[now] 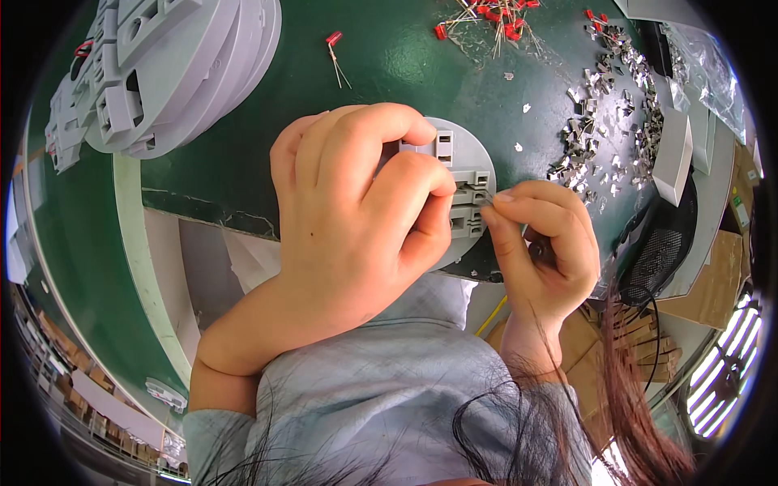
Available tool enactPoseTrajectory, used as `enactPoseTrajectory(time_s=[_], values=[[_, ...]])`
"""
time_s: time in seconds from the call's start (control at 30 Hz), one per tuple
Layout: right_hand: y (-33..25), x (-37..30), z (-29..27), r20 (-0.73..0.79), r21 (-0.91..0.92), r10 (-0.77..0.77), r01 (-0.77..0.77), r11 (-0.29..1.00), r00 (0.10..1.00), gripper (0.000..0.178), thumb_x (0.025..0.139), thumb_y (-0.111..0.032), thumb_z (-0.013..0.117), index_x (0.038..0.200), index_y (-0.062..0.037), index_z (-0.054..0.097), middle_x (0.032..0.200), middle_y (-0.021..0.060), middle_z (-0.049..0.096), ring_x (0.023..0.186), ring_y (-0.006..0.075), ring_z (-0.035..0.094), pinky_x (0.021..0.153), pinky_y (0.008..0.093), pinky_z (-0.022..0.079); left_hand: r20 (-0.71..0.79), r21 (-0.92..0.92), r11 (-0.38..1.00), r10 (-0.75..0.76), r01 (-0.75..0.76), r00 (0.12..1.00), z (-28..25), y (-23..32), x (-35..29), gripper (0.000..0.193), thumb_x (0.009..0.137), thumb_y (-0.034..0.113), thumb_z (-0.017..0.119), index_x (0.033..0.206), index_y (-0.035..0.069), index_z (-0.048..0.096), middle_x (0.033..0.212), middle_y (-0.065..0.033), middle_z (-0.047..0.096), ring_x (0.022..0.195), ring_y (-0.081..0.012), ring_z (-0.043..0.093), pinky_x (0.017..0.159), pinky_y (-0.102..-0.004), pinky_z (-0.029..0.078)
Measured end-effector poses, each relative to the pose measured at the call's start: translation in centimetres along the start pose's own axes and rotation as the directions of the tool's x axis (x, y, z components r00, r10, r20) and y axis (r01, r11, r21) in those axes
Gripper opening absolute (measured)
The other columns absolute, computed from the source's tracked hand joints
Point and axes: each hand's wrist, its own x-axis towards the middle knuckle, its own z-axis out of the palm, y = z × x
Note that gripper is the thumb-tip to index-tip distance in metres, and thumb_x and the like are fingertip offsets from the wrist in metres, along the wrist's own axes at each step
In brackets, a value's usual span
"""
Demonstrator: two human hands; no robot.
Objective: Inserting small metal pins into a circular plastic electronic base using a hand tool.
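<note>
My left hand (pixel 356 202) grips a round grey plastic base (pixel 468 154) with moulded slots, covering most of it, above the near edge of the green mat (pixel 243 162). My right hand (pixel 545 243) pinches a small metal clip at the slots on the base's right side, thumb and forefinger closed on it. The clip itself is almost hidden by the fingertips.
A stack of the same grey round bases (pixel 162 73) lies at the upper left. Red components with wire legs (pixel 494 16) lie at the top, one single (pixel 334 40) apart. A heap of small metal clips (pixel 608 121) spreads at the right, beside a black fan (pixel 660 243).
</note>
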Motion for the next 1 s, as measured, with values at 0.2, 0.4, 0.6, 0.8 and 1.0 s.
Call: enactPoseTrajectory(time_s=[0.2, 0.4, 0.6, 0.8, 1.0], values=[[-0.2, -0.5, 0.3, -0.003, 0.025, 0.055, -0.055, 0.998, 0.998, 0.028, 0.078, 0.013, 0.076, 0.091, -0.005, 0.06, 0.093, 0.0079, 0.067, 0.078, 0.0073, 0.057, 0.063, 0.0198, 0.041, -0.005, -0.017, 1.0, -0.005, 0.005, 1.0, 0.0, 0.0, 0.0, 0.023, 0.071, -0.005, 0.075, 0.088, 0.009, 0.066, 0.119, -0.0109, 0.054, 0.108, -0.0268, 0.05, 0.077, -0.0305, 0.049], [0.0, -0.7, 1.0, -0.112, 0.184, 0.144, -0.122, 0.975, 0.983, 0.032, 0.08, 0.008, 0.078, 0.092, -0.008, 0.054, 0.091, 0.0056, 0.068, 0.066, 0.005, 0.054, 0.055, 0.0197, 0.041, -0.002, -0.008, 1.0, 0.011, -0.011, 1.0, 0.0, -0.1, 0.0, 0.023, 0.071, -0.005, 0.075, 0.088, 0.009, 0.066, 0.119, -0.0109, 0.054, 0.108, -0.0268, 0.049, 0.077, -0.0306, 0.049], [-0.3, -0.5, 0.7, -0.044, 0.218, 0.154, -0.141, 0.966, 0.987, 0.034, 0.084, 0.008, 0.076, 0.095, -0.0067, 0.046, 0.092, 0.0094, 0.067, 0.067, 0.0022, 0.052, 0.054, 0.0173, 0.041, -0.007, 0.006, 1.0, 0.014, -0.014, 1.0, -0.1, -0.1, 0.0, 0.023, 0.071, -0.005, 0.075, 0.087, 0.009, 0.066, 0.119, -0.0106, 0.054, 0.107, -0.0268, 0.05, 0.08, -0.0316, 0.048], [-0.2, -0.2, 0.9, -0.06, 0.177, 0.115, -0.102, 0.979, 0.992, 0.036, 0.08, 0.008, 0.078, 0.092, -0.0078, 0.049, 0.091, 0.0074, 0.068, 0.062, 0.0066, 0.053, 0.053, 0.0214, 0.041, -0.017, -0.002, 1.0, -0.002, 0.002, 1.0, 0.1, 0.0, 0.0, 0.024, 0.071, -0.005, 0.076, 0.086, 0.01, 0.066, 0.118, -0.0101, 0.054, 0.106, -0.0269, 0.05, 0.082, -0.0325, 0.046], [0.0, 0.4, 0.4, -0.049, -0.091, -0.099, 0.094, 0.991, 0.994, 0.038, 0.071, 0.008, 0.081, 0.087, -0.0097, 0.052, 0.09, 0.0037, 0.069, 0.059, 0.0172, 0.055, 0.054, 0.0318, 0.042, -0.022, 0.023, 1.0, 0.017, -0.016, 1.0, -0.1, -0.1, 0.0, 0.025, 0.069, -0.004, 0.076, 0.086, 0.01, 0.066, 0.118, -0.0088, 0.055, 0.106, -0.0269, 0.051, 0.086, -0.0348, 0.044]])
